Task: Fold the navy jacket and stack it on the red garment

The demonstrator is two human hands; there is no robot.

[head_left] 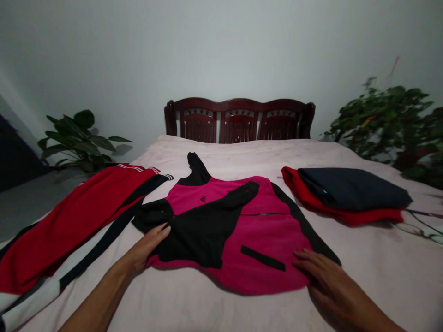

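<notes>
A pink and black jacket (266, 235) lies on the bed, its collar end to the left and one black sleeve (221, 203) folded across its front. A small dark logo shows on the pink chest, and a black strip marks a pocket. My left hand (152, 244) is closed on the jacket at its near left edge, by the black shoulder; some of its fingertips are hidden. At the right end, by the hem, my right hand (321, 276) rests on the pink cloth with its fingers stretched out.
Red, white and navy clothing (79, 216) lies spread at left. On the right sits a folded stack, with a dark garment (356, 186) over a red one (363, 216); eyeglasses (420, 230) lie beside it. A wooden headboard (238, 120) stands behind, flanked by leafy plants (81, 140).
</notes>
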